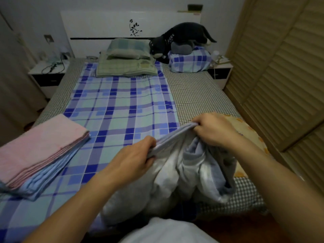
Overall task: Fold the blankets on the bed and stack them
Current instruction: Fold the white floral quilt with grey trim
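Left hand (135, 156) and right hand (213, 129) both closed on one edge of the pale grey blanket (184, 172), fingers (149, 146) curled over the hem, thumbs pinching underneath. Edge stretched taut between the two hands above the foot of the bed (201, 95); remainder hanging below in loose, bunched folds, partly over the mattress edge. Not clear whether the pinched points are true corners. Risk: if mid-edge rather than corners, fold likely to come out skewed, layers misaligned. Further risk: bunched fabric below appears doubled on itself, so hidden twists could be trapped inside the fold unless shaken out. Hanging portion close to the floor side; slack could drag off the bed or catch on the frame. Orange-patterned cloth (245, 130) lying directly beneath and beside the right hand, liable to be picked up or dragged along. Finished stack, pink blanket (40, 146) on top of a blue blanket (50, 174), resting at the left near the bed's edge with the lower layers fanned out; careless placing of another piece could push it over.
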{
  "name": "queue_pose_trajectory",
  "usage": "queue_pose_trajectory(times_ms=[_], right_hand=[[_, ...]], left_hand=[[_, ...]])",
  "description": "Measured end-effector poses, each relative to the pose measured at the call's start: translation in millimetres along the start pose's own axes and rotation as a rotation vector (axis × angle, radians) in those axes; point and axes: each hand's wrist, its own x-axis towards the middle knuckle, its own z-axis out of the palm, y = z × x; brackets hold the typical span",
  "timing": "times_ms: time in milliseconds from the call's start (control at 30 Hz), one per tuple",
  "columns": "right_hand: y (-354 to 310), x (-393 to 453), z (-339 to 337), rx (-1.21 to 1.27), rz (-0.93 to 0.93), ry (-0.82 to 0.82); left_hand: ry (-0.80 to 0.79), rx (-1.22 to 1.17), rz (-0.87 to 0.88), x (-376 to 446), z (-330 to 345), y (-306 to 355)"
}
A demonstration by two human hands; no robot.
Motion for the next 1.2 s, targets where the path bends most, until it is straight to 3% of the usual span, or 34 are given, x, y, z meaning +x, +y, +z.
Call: queue_pose_trajectory(times_ms=[100,233,367,500,633,733,900,1033,1200], right_hand=[[6.7,10.1,-20.6,0.093,0.185,0.236],[0.6,17.5,-41.2,0.156,0.243,0.490],[-3.3,20.1,-58.3,0.296,0.225,0.636],[2.1,27.5,-90.6,0.395,0.281,0.798],[8.2,30.2,-99.1,0.292,0.281,0.699],[2.1,26.6,-89.0,0.259,0.206,0.625],[-0.6,30.7,-83.9,0.270,0.209,0.647],[-0.6,32.9,-83.7,0.260,0.247,0.628],[-3.7,37.5,-73.2,0.288,0.303,0.571]], left_hand=[[0.029,0.045,0.027,-9.4,9.8,-6.8],[0.075,0.020,0.139,-1.8,22.2,-7.6],[-0.029,-0.274,0.048,7.0,30.0,-8.2],[-0.096,-0.389,-0.004,4.7,42.7,1.9],[0.130,-0.410,-0.242,9.6,55.7,-14.4],[0.116,-0.420,-0.349,13.8,47.8,-29.9],[0.156,-0.246,-0.193,17.0,49.9,-54.5],[0.005,-0.683,-0.258,11.5,48.7,-53.2],[-0.027,-0.768,-0.274,9.4,61.8,-31.5]])
